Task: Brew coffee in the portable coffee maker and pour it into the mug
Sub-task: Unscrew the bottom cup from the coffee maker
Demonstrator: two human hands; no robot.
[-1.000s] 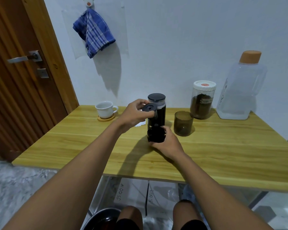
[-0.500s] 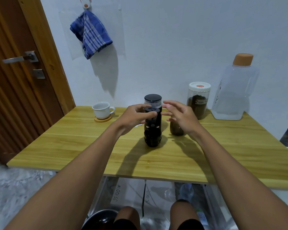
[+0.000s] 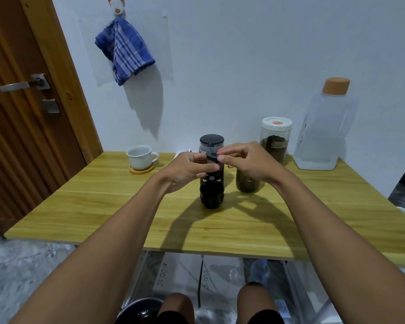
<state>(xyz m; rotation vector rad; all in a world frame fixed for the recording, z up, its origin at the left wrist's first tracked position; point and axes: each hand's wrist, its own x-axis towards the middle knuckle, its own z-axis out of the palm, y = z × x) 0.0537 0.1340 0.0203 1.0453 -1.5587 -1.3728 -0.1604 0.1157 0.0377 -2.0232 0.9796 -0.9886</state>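
So, my hands are at the black cylindrical coffee maker (image 3: 212,192).
Left hand (image 3: 188,170) grips its top, right hand (image 3: 247,160) pinches its small dark cap (image 3: 213,156); white ceramic mug (image 3: 140,157) sits left.

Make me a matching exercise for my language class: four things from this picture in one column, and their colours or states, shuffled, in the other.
1 mug
2 towel
3 water bottle
4 jar

a orange cap
b hanging, blue checked
c white lid, brown contents
d white, on a coaster

Pairs: 1-d, 2-b, 3-a, 4-c
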